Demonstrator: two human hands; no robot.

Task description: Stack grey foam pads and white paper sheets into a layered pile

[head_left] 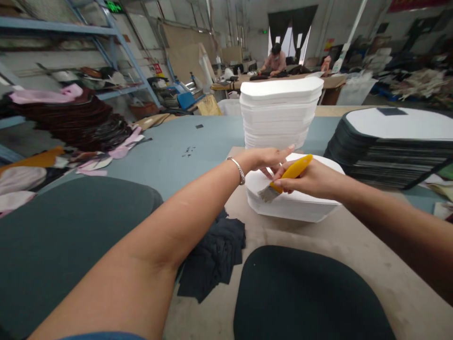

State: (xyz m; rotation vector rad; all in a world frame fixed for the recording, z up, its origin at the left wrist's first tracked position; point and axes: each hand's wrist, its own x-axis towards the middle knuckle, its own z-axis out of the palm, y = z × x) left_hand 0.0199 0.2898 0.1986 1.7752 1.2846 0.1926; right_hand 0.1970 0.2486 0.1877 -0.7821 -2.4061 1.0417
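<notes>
My right hand (pixel 318 180) grips a flat paintbrush (pixel 296 167) by its yellow handle, bristles pointing down and left over the front edge of a low stack of white sheets (pixel 293 211). Just behind the brush, my left hand (pixel 266 157) reaches over the same stack with fingers stretched out; some of its fingertips are hidden behind my right hand. Closer to me lies a dark green-black rounded panel (pixel 307 293). A heap of small dark fabric pieces (pixel 215 255) sits beside my left forearm.
Behind my hands rises a taller white stack (pixel 278 113). A dark-edged stack (pixel 389 160) stands at right, large dark panels (pixel 71 231) at left. Dark brown folded material (pixel 81 118) is piled by a blue shelf (pixel 130 52). Another person (pixel 276 61) works at a far table.
</notes>
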